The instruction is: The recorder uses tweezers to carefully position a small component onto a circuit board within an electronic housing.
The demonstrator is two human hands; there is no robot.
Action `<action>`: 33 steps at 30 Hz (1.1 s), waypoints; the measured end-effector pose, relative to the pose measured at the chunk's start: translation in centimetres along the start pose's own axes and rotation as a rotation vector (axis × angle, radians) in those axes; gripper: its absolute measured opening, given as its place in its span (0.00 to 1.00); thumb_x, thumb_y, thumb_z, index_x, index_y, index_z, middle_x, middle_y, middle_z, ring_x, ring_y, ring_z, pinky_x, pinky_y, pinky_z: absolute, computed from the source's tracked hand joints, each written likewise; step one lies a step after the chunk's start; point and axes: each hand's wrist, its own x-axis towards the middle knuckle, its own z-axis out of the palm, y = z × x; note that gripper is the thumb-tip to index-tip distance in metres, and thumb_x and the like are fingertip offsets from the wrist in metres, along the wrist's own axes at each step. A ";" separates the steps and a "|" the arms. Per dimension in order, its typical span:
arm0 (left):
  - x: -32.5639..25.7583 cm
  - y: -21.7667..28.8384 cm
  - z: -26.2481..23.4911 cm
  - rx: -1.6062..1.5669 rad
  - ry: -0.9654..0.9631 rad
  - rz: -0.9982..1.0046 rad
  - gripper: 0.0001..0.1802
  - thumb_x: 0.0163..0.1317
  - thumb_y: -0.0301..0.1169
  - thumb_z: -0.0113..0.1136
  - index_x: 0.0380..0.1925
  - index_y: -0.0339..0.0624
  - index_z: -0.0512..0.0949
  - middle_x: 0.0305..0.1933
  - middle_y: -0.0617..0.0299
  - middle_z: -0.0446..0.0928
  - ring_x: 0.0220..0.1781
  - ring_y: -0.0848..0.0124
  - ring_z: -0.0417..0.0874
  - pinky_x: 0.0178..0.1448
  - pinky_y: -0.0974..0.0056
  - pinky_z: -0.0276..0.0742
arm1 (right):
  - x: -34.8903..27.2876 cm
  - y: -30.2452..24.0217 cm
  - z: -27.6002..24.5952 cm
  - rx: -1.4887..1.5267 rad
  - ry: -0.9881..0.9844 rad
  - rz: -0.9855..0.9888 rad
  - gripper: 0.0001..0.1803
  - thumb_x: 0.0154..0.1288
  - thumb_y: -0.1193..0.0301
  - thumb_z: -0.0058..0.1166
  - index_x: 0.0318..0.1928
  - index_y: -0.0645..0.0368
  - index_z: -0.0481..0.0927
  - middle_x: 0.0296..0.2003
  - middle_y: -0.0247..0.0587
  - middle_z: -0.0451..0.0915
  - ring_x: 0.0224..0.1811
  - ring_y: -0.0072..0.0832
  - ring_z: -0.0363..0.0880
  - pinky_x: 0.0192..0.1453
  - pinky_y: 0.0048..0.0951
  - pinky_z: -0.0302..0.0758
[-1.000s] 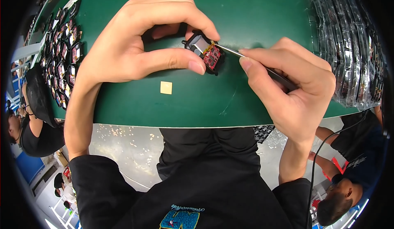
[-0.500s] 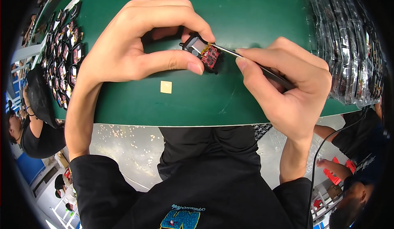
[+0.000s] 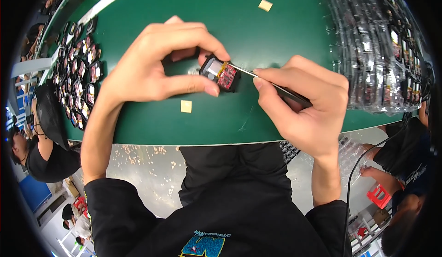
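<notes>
My left hand [image 3: 159, 61] pinches a small black module [image 3: 220, 72] with a red circuit board on its face, held just above the green table [image 3: 230, 22]. Thumb and forefinger close around its left end. My right hand [image 3: 304, 103] grips a thin black-handled tool [image 3: 283, 89]. The tool's metal tip touches the top right edge of the red board. Both forearms come in from the lower edge in black sleeves.
A small tan square [image 3: 186, 106] lies on the table below the module; another tan square [image 3: 264, 5] lies farther back. Trays of small dark parts [image 3: 76, 80] line the left. Stacked clear plastic trays [image 3: 382, 50] fill the right. Other people sit at both lower sides.
The module and both hands have shifted very slightly; the tool tip stays against the red board.
</notes>
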 end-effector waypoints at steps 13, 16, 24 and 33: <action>0.4 0.8 -0.7 -0.071 0.269 -0.180 0.27 0.48 0.29 0.88 0.50 0.36 0.90 0.33 0.67 0.79 0.30 0.78 0.72 0.34 0.69 0.64 | -0.5 0.3 -0.1 0.152 0.263 0.061 0.05 0.65 0.80 0.71 0.41 0.68 0.93 0.26 0.39 0.84 0.22 0.22 0.80 0.26 0.28 0.72; 3.1 2.9 -1.9 -0.116 0.288 -0.084 0.26 0.49 0.29 0.87 0.50 0.37 0.90 0.37 0.66 0.84 0.32 0.80 0.74 0.34 0.71 0.65 | -0.4 -0.1 -0.3 0.198 0.226 0.059 0.05 0.66 0.80 0.70 0.42 0.68 0.92 0.27 0.42 0.85 0.25 0.28 0.84 0.30 0.31 0.77; 18.7 10.3 0.7 -0.004 -0.002 0.488 0.29 0.58 0.35 0.84 0.59 0.40 0.89 0.54 0.55 0.83 0.56 0.60 0.84 0.61 0.55 0.80 | -0.5 0.2 -0.1 0.212 0.190 0.092 0.08 0.66 0.77 0.67 0.40 0.71 0.91 0.32 0.52 0.87 0.31 0.46 0.90 0.40 0.43 0.84; 18.9 8.6 1.4 0.100 -0.016 0.550 0.22 0.68 0.26 0.73 0.63 0.44 0.89 0.64 0.55 0.84 0.67 0.56 0.83 0.73 0.49 0.76 | -0.3 0.4 0.2 0.149 0.187 0.045 0.08 0.67 0.77 0.70 0.44 0.68 0.93 0.30 0.45 0.88 0.28 0.32 0.88 0.34 0.34 0.82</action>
